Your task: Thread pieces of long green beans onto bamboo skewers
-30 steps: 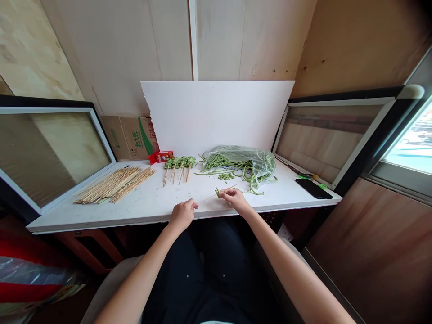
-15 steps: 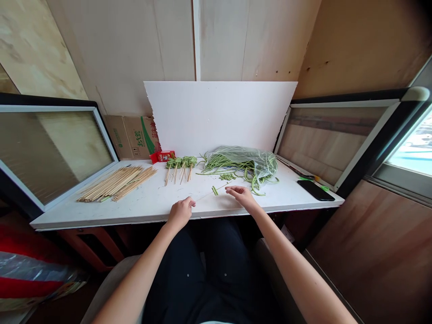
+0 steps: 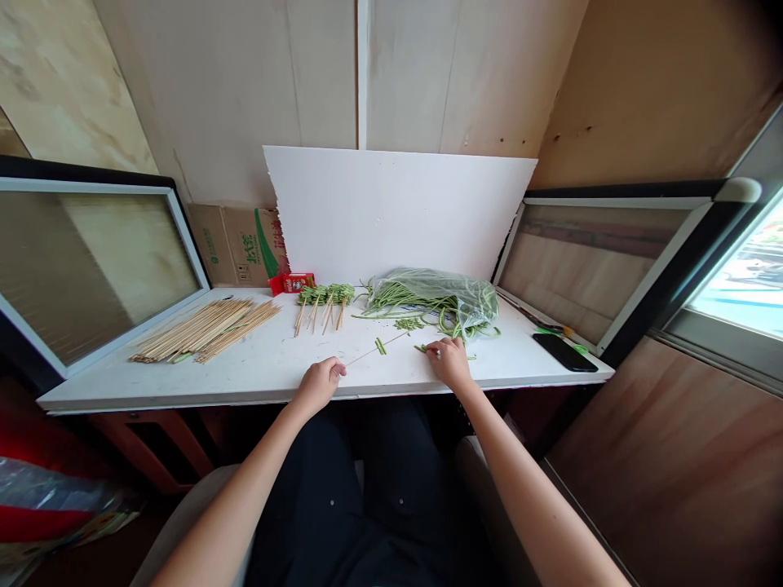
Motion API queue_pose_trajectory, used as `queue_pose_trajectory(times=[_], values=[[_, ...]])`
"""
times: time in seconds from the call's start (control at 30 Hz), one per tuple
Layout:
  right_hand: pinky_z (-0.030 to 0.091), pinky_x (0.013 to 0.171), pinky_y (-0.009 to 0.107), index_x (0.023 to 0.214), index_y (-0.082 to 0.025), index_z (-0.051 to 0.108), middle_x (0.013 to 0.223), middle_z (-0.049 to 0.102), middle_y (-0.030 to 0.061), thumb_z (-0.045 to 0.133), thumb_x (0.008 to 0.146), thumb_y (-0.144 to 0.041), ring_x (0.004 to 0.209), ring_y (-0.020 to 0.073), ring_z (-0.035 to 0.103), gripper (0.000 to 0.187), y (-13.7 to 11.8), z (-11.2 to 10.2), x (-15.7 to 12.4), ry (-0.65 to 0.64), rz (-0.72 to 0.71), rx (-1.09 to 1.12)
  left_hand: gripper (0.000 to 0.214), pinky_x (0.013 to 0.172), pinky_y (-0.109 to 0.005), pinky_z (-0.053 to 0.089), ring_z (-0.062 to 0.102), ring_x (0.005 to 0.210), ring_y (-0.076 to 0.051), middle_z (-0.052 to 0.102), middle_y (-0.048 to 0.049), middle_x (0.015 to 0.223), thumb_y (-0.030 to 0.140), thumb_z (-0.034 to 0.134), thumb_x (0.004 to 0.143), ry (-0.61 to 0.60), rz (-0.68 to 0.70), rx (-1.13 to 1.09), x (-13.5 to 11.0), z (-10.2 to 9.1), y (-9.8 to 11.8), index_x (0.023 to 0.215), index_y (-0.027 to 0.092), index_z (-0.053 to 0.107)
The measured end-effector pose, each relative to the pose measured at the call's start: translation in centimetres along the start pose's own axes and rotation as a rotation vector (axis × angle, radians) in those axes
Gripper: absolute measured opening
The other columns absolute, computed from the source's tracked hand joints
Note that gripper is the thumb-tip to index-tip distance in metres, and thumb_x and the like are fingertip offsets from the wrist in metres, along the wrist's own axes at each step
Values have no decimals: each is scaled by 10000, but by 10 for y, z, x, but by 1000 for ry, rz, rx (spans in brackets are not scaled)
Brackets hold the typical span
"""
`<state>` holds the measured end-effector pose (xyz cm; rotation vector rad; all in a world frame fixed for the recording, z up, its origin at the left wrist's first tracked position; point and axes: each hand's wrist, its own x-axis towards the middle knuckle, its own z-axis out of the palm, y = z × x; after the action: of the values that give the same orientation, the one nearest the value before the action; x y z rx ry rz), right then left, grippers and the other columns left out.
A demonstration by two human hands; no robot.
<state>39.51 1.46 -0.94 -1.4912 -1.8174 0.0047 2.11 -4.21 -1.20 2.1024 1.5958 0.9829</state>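
Observation:
Gripped at its near end, a thin wooden skewer (image 3: 362, 356) slants up and to the right from my left hand (image 3: 319, 385), whose fingers are closed. Short green bean pieces (image 3: 380, 346) cross the skewer partway along; whether they are pierced or lie behind it I cannot tell. My right hand (image 3: 451, 362) is low over the table's front, its fingertips pinched round a long green bean (image 3: 421, 348) that shows on both sides of the fingers. Small cut bean bits (image 3: 409, 324) lie just beyond the skewer's tip.
A clear plastic bag of long beans (image 3: 428, 293) lies behind my right hand. Bean-loaded skewers (image 3: 327, 295) rest at the back, beside a red box (image 3: 298, 282). Bare skewers (image 3: 196, 330) are heaped at left. A black phone (image 3: 564, 352) lies at right on the white table (image 3: 257, 379).
My right hand has moved slightly right and down, away from the skewer's tip, and now pinches a bean. My left hand keeps hold of the skewer. The view has shifted a little.

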Motion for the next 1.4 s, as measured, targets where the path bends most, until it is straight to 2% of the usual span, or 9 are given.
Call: queue_pose_trajectory(times=[0.13, 0.4, 0.5, 0.6, 0.7, 0.83, 1.03, 1.2, 1.4], values=[[378, 967, 494, 865, -237, 826, 965, 725, 154, 696, 938, -314, 1094, 384, 530, 168, 0, 0, 0, 2, 26, -9, 326, 692, -291, 473, 710, 801, -211, 781, -49, 877, 331, 440, 1035, -6, -12, 0, -1, -1, 2, 903, 216, 715], [357, 1023, 594, 749, -219, 764, 1008, 709, 197, 748, 887, -516, 1185, 435, 506, 328, -2, 3, 5, 55, 146, 218, 337, 717, -300, 476, 714, 825, -216, 789, -50, 919, 338, 429, 1040, -16, -24, 25, -2, 0, 2, 904, 221, 713], [426, 988, 552, 828, -209, 774, 964, 737, 170, 756, 852, -597, 1067, 378, 597, 389, -7, 3, 8, 30, 173, 410, 355, 716, -299, 481, 714, 825, -216, 782, -54, 901, 366, 424, 1041, -18, -19, 0, -2, 0, 0, 891, 217, 708], [501, 874, 462, 1048, -200, 795, 975, 770, 127, 781, 788, -682, 930, 302, 665, 548, -14, 4, 9, -20, 201, 633, 362, 713, -302, 479, 709, 815, -218, 774, -52, 876, 384, 422, 1038, -19, -10, -18, -2, -1, 0, 889, 215, 705], [500, 759, 394, 1168, -210, 789, 1016, 787, 109, 791, 752, -731, 914, 281, 684, 667, -23, 7, 7, -69, 252, 820, 367, 714, -307, 474, 702, 812, -222, 772, -51, 873, 411, 427, 1036, -29, -25, -28, -2, -1, 1, 893, 217, 703], [463, 674, 341, 1055, -226, 814, 1069, 794, 118, 842, 705, -721, 928, 276, 696, 607, -31, 10, 4, -153, 325, 1014, 373, 732, -315, 474, 691, 805, -224, 769, -49, 876, 423, 421, 1035, -34, -23, -32, -2, -2, 1, 881, 222, 694], [472, 726, 338, 977, -253, 832, 1126, 791, 118, 937, 653, -623, 1047, 300, 703, 502, -35, 6, 3, -264, 389, 1183, 344, 751, -316, 490, 704, 833, -225, 790, -59, 959, 413, 437, 1023, -55, -5, -53, -2, -2, 1, 893, 225, 694], [425, 692, 323, 947, -240, 833, 994, 779, 87, 961, 643, -577, 970, 268, 677, 471, -36, 5, 1, -274, 405, 1237, 369, 752, -325, 492, 711, 836, -229, 799, -63, 965, 415, 423, 1035, -65, 5, -25, -2, -4, 4, 903, 222, 708], [420, 707, 313, 984, -240, 831, 978, 749, 65, 957, 654, -574, 882, 205, 620, 487, -35, 5, 0, -268, 410, 1272, 363, 763, -327, 490, 720, 857, -234, 805, -61, 966, 389, 422, 1038, -54, 17, 1, -3, -4, 5, 910, 223, 718]])
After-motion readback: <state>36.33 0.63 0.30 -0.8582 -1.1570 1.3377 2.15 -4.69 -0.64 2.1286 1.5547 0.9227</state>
